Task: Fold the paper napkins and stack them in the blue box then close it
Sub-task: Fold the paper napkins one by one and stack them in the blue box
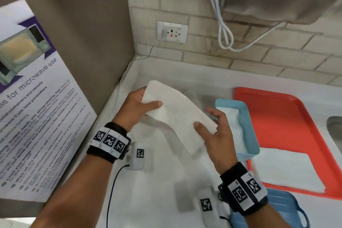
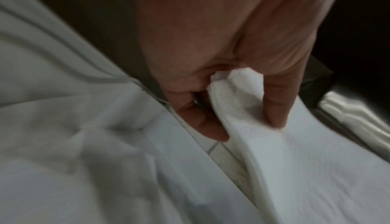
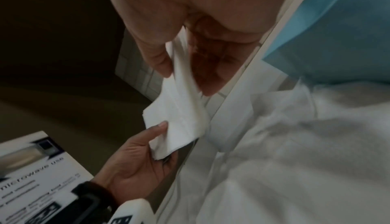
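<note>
A folded white paper napkin (image 1: 177, 114) hangs in the air between both hands, above the white counter. My left hand (image 1: 140, 105) pinches its far left end between thumb and fingers (image 2: 274, 107). My right hand (image 1: 211, 131) pinches the near right end, thumb on top. The wrist views show the same napkin (image 3: 179, 116) (image 2: 284, 161) clamped at each end. Just right of the hands stands the open blue box (image 1: 249, 127), with folded white napkins (image 1: 235, 127) lying inside. The blue lid (image 1: 283, 209) lies on the counter at the lower right.
A red tray (image 1: 288, 116) sits right of the box, an unfolded white napkin (image 1: 285, 170) on its near end. A microwave poster (image 1: 37, 107) leans at the left. Brick wall, socket (image 1: 172, 32) and hanging white cable (image 1: 225, 29) stand behind. A metal sink rim (image 1: 335, 127) shows far right.
</note>
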A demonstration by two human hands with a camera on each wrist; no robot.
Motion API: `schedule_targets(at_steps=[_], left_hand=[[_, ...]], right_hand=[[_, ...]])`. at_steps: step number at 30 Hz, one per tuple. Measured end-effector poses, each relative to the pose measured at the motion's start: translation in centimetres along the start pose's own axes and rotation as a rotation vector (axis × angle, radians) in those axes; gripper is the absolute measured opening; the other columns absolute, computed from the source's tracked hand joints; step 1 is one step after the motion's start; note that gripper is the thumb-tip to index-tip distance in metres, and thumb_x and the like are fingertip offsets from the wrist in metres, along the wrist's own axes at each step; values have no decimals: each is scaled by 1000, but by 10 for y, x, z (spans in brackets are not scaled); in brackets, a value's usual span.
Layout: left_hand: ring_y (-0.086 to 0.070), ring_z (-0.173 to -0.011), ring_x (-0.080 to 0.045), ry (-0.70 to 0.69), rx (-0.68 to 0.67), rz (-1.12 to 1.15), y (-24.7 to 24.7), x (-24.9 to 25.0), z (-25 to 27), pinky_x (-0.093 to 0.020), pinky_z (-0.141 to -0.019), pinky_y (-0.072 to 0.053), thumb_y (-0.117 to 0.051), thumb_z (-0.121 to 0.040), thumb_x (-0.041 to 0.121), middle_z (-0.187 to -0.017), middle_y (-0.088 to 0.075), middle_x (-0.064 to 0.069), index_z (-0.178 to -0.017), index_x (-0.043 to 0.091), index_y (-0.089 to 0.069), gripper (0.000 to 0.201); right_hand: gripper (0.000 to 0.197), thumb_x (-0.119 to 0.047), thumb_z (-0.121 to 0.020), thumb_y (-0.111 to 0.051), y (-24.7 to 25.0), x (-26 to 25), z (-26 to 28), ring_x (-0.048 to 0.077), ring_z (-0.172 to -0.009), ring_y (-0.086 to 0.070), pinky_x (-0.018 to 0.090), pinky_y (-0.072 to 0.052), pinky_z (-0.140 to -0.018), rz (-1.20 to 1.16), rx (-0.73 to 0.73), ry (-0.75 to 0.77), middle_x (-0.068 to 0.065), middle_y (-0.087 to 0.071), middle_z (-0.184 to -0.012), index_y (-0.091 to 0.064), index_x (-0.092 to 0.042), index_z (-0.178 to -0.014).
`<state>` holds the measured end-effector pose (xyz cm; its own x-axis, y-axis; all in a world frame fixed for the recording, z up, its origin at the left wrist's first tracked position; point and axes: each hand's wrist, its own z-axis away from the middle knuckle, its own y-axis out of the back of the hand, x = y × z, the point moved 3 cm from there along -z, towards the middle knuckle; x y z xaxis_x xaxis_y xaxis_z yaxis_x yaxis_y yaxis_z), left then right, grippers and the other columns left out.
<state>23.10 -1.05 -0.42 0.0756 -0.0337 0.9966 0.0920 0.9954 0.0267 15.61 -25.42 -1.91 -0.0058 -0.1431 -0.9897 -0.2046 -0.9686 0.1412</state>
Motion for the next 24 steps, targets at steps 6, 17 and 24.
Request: schedule_targets(at_steps=[6,17,24], left_hand=[[-74,-104,-29,4,-143,-303,-56,28,-47,-49,-99,-57,-84,-80,13,-107,-79,-5,-111,14,-75,33],[-62,-100,-28,-222,-237,-997,-220,28,-91,-33,-78,-46,-66,-92,19,-109,-63,-2,-130,27,-51,42],[-65,-81,-32,-382,-295,-1278,-252,-7,-98,-35,-72,-40,-64,-91,12,-88,-65,-4,-124,13,-42,39]], right_hand=[[42,-7,-89,-73,48,-3,7,15,-84,-70,35,-59,-71,-3,55,5,-7,-74,-92,-60,-38,-114],[18,-22,-95,-63,124,31,8,22,-53,-61,40,-50,-63,565,122,-44,-2,-64,-61,-56,-37,-88],[12,-31,-91,-59,131,40,-13,22,-86,-66,36,-50,-77,738,-87,-275,-6,-70,-89,-63,-37,-101]])
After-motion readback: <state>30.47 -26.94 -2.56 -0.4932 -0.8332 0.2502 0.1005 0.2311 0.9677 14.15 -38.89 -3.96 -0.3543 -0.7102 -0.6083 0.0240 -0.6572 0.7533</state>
